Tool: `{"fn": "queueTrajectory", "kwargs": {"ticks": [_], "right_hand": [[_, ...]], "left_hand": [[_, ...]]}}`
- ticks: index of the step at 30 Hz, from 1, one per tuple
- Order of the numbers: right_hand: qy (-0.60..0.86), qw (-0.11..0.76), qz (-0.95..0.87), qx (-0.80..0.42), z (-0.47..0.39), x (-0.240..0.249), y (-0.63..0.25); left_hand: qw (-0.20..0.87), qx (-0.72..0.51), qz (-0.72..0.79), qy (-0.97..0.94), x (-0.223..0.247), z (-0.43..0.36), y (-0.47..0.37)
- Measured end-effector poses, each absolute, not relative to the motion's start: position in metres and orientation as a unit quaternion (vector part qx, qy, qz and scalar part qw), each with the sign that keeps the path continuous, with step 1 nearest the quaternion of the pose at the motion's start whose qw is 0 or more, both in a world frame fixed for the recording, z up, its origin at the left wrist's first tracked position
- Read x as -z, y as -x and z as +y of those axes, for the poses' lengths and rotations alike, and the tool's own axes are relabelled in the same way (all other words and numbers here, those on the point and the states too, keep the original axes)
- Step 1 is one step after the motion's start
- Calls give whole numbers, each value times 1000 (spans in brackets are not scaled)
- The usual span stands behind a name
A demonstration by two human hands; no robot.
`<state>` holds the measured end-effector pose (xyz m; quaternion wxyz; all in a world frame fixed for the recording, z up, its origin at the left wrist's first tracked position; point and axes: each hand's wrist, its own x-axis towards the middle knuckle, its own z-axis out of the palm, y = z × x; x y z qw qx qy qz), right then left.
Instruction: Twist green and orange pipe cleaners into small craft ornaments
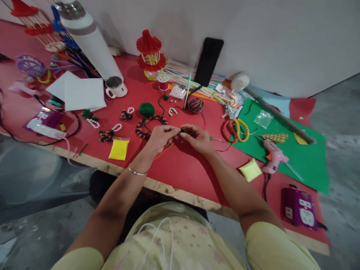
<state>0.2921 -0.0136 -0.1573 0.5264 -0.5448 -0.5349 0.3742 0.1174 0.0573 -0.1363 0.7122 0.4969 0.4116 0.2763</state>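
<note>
My left hand [162, 138] and my right hand [198, 138] meet fingertip to fingertip above the red table. Both pinch a small dark green piece [182, 130], perhaps yarn, mostly covered by the fingers. Just left of my left hand lies a multicoloured braided yarn ring [140, 129], with a green yarn ball [146, 110] behind it. A thin metal tool with a green end [216, 139] pokes out beside my right hand. Beyond the hands are a white curved piece [173, 111] and a multicoloured yarn ball [196, 105].
Scissors [242, 130] and a pink glue gun [273, 156] lie on green sheet [309, 161] at right. Yarn pieces with bead loops [105, 136], a yellow packet [119, 149], a mug [116, 87] and a tall bottle [92, 45] are at left. A phone [209, 62] leans against the wall.
</note>
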Motion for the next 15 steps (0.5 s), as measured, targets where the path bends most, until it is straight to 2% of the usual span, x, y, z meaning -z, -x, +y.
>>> {"fn": "queueTrajectory", "kwargs": {"ticks": [4, 8, 15], "right_hand": [[563, 535, -546, -316, -11, 155, -292], [532, 497, -616, -300, -11, 152, -291], [590, 479, -613, -217, -30, 128, -290]], "left_hand": [[693, -257, 397, -545, 136, 54, -119], [668, -314, 384, -555, 138, 51, -121], [729, -304, 356, -500, 133, 51, -115]]}}
